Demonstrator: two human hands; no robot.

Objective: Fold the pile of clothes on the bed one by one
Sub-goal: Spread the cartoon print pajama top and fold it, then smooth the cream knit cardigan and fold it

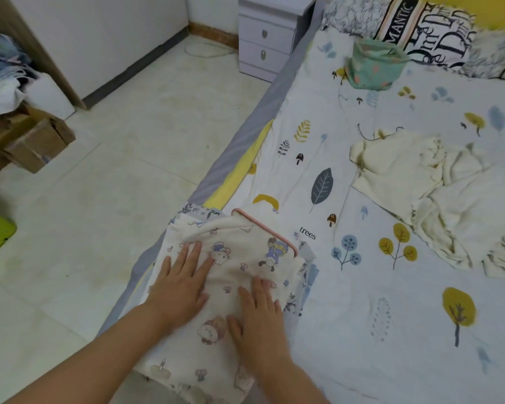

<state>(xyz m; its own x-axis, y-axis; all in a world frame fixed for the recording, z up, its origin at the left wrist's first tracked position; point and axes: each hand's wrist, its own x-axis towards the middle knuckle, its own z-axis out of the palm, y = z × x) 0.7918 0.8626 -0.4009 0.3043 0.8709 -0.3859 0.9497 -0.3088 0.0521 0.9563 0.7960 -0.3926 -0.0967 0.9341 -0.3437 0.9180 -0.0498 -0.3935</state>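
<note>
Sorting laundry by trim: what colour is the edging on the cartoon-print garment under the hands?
Pink edging on the cream cartoon-print garment, head view.

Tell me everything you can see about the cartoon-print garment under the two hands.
The cartoon-print garment is cream, soft-looking cloth with small cartoon figures and a pink-piped edge at its far side. It lies folded and mostly flat at the near left edge of the bed, its near end running over the edge. It rests on other patterned cloth showing at its sides. The left hand and right hand press on it with straight fingers, side by side.
</note>
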